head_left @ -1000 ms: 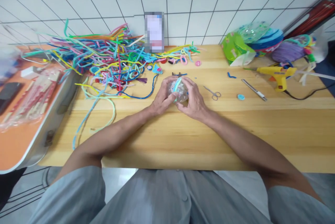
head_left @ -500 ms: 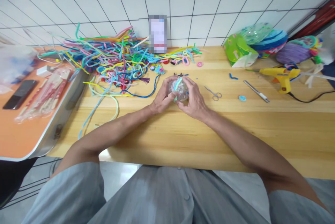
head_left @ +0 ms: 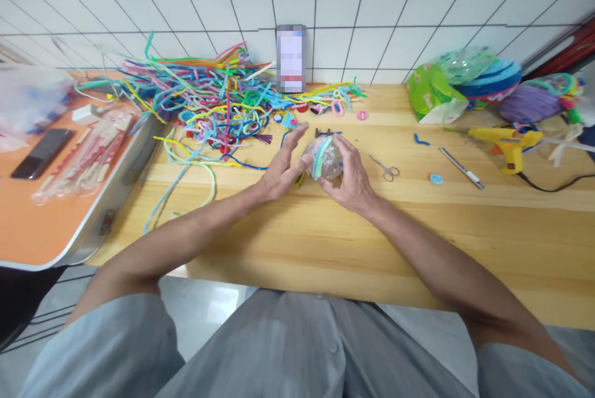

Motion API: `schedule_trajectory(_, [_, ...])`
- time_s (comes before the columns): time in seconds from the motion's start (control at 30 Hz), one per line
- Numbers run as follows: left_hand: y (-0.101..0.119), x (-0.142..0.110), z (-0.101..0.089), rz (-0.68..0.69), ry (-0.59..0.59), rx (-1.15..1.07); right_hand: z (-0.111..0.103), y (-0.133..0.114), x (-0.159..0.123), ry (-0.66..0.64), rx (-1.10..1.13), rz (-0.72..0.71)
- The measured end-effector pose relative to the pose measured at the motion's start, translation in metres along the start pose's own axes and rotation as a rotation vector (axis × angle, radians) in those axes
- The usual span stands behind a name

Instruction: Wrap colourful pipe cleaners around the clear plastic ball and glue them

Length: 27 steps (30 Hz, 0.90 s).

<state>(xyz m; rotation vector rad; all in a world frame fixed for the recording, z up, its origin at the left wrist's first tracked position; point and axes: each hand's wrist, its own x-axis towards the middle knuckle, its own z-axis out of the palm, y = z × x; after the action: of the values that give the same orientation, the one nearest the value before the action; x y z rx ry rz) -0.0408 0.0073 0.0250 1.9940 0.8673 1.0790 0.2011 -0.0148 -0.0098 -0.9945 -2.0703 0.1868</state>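
Note:
A clear, round ball (head_left: 331, 163) with a green and light-blue fuzzy strip across it is in front of me over the table. My right hand (head_left: 352, 180) curls round its right side, thumb below and fingers above. On the other side my left hand (head_left: 280, 173) is open, its fingers stretched out and the thumb close to the ball; whether the thumb touches it I cannot tell. Just behind the ball lies a small dark piece (head_left: 324, 132). Something yellow (head_left: 300, 181) shows beneath the left thumb.
A tangled heap of pipe cleaners (head_left: 223, 100) spreads at the back left, beside a propped phone (head_left: 291, 60). Small scissors (head_left: 387, 168), a blue button (head_left: 436, 179), a utility knife (head_left: 462, 167) and a yellow glue gun (head_left: 506, 142) lie rightward. An orange-topped tray (head_left: 28, 224) stands left.
My left hand has come off the ball and opened out to the left. The ball stays in my right hand, with more of its strip showing. The view has shifted slightly.

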Motion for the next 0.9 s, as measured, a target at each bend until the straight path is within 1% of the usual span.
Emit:
schedule_trajectory(0.03, [0.007,-0.004,-0.014,-0.023,0.026,0.027,0.0,0.001,-0.001,-0.004,-0.005,-0.003])
schedule_trajectory(0.1, [0.019,-0.013,-0.051,-0.059,0.098,0.108,-0.001,0.003,-0.002,0.001,-0.02,-0.013])
schedule_trajectory(0.2, [0.032,-0.035,-0.119,-0.171,0.248,0.244,-0.003,0.006,-0.001,0.054,-0.062,-0.033])
schedule_trajectory(0.27, [0.038,-0.056,-0.163,-0.308,0.326,0.375,-0.004,0.009,0.001,0.111,-0.084,-0.074])
schedule_trajectory(0.3, [0.041,-0.068,-0.182,-0.415,0.313,0.462,-0.006,0.011,0.002,0.146,-0.093,-0.087])
schedule_trajectory(0.33, [0.044,-0.08,-0.197,-0.535,0.253,0.541,-0.007,0.012,0.004,0.179,-0.101,-0.103])
schedule_trajectory(0.37, [0.046,-0.091,-0.208,-0.598,0.214,0.563,-0.009,0.013,0.006,0.208,-0.108,-0.119])
schedule_trajectory(0.4, [0.047,-0.102,-0.214,-0.649,0.168,0.584,-0.012,0.013,0.007,0.232,-0.113,-0.138])
schedule_trajectory(0.43, [0.048,-0.111,-0.215,-0.692,0.11,0.603,-0.014,0.012,0.009,0.248,-0.117,-0.158])
schedule_trajectory(0.47, [0.048,-0.119,-0.213,-0.723,0.047,0.617,-0.017,0.011,0.01,0.258,-0.121,-0.18])
schedule_trajectory(0.53, [0.046,-0.129,-0.2,-0.763,-0.058,0.629,-0.022,0.008,0.013,0.267,-0.129,-0.222])
schedule_trajectory(0.6, [0.043,-0.133,-0.184,-0.788,-0.19,0.618,-0.025,0.003,0.014,0.271,-0.148,-0.246])
schedule_trajectory(0.67, [0.041,-0.132,-0.174,-0.781,-0.255,0.591,-0.026,-0.001,0.014,0.27,-0.181,-0.245])
schedule_trajectory(0.7, [0.041,-0.131,-0.173,-0.772,-0.28,0.572,-0.025,-0.003,0.014,0.265,-0.199,-0.236])
schedule_trajectory(0.77, [0.041,-0.128,-0.179,-0.761,-0.291,0.549,-0.025,-0.005,0.014,0.253,-0.222,-0.227])
schedule_trajectory(0.8, [0.04,-0.128,-0.185,-0.762,-0.264,0.568,-0.024,-0.006,0.013,0.249,-0.225,-0.23])
schedule_trajectory(0.83, [0.038,-0.128,-0.192,-0.776,-0.217,0.617,-0.024,-0.006,0.013,0.247,-0.224,-0.234])
schedule_trajectory(0.87, [0.035,-0.128,-0.2,-0.798,-0.137,0.702,-0.024,-0.006,0.013,0.249,-0.223,-0.239])
schedule_trajectory(0.9, [0.031,-0.13,-0.207,-0.829,-0.066,0.824,-0.025,-0.005,0.014,0.251,-0.222,-0.241])
